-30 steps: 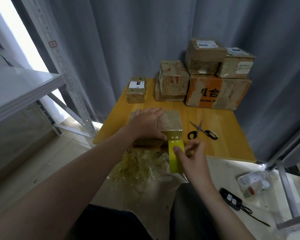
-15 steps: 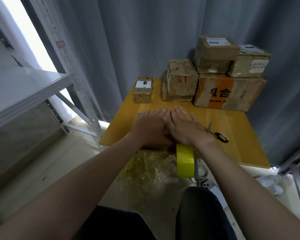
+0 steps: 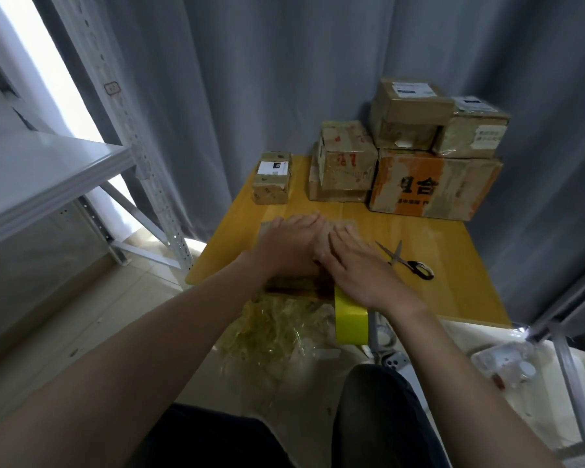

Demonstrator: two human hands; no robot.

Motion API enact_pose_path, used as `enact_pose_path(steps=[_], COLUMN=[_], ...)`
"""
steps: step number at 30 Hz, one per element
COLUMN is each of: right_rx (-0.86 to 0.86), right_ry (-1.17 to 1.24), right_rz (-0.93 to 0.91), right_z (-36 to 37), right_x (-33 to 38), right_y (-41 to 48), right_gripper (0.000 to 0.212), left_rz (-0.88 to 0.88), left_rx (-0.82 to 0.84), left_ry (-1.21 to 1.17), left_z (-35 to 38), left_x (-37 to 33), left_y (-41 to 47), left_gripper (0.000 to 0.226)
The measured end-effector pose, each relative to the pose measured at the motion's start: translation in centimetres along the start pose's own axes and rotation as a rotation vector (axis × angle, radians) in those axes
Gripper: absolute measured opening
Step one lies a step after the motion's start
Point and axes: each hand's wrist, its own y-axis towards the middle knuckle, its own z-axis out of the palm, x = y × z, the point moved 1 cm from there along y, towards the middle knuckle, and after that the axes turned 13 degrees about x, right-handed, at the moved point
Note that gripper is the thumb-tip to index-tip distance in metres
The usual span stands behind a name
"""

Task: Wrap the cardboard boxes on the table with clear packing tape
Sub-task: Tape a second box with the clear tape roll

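A flat cardboard box (image 3: pixel 267 228) lies near the front edge of the yellow wooden table (image 3: pixel 453 285), mostly hidden under both hands. My left hand (image 3: pixel 291 248) presses flat on its top with straight fingers. My right hand (image 3: pixel 355 265) lies flat beside it on the same box, fingers straight. A yellow tape roll (image 3: pixel 350 320) hangs off the box's front edge below my right wrist, attached by its tape.
Black-handled scissors (image 3: pixel 407 261) lie right of the box. A small labelled box (image 3: pixel 272 179) and a stack of several taped boxes (image 3: pixel 429 157) stand at the table's back. A heap of crumpled tape scraps (image 3: pixel 277 327) lies on the floor. A metal shelf (image 3: pixel 48 173) stands left.
My right hand let go of the tape roll and moved up onto the box top beside my left hand. The roll now hangs at the box's front edge.
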Motion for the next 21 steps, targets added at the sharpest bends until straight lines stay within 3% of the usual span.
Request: enact_pose_path(steps=[5,8,10,12,15,18,21], right_rx=[-0.07,-0.289,-0.347,-0.337,-0.364,-0.386,-0.41], right_ry=[0.332,0.436,0.547,0.718,0.948,0.983,0.962], right_rz=[-0.135,-0.065,0.018,0.058,-0.055,-0.127,-0.103], right_z=[0.6,0.3,0.0,-0.2,-0.2,-0.4,-1.4], right_x=[-0.8,-0.6,-0.5,-0.8,-1.1,-0.9,-0.7], right_y=[-3.9,-5.6,-6.6,-7.4,-7.9,-7.4,-5.3], right_gripper=[0.07,0.073,0.074,0.061,0.017,0.011,0.011], left_rz=[-0.049,-0.062,-0.049,-0.04,-0.07,-0.075,-0.101], left_rx=[0.149,0.222,0.316,0.389,0.456,0.49,0.404], left_ry=[-0.021,-0.268,-0.411,-0.445,-0.5,-0.542,-0.514], left_z=[-2.0,-3.7,-4.6,-5.2,-5.3,-5.1,-5.3], left_x=[-0.4,0.3,1.1,1.7,2.7,3.7,4.5], left_y=[0.5,1.6,2.4,2.8,3.2,3.3,3.3], left_gripper=[0.115,0.075,0.052,0.052,0.064,0.065,0.059])
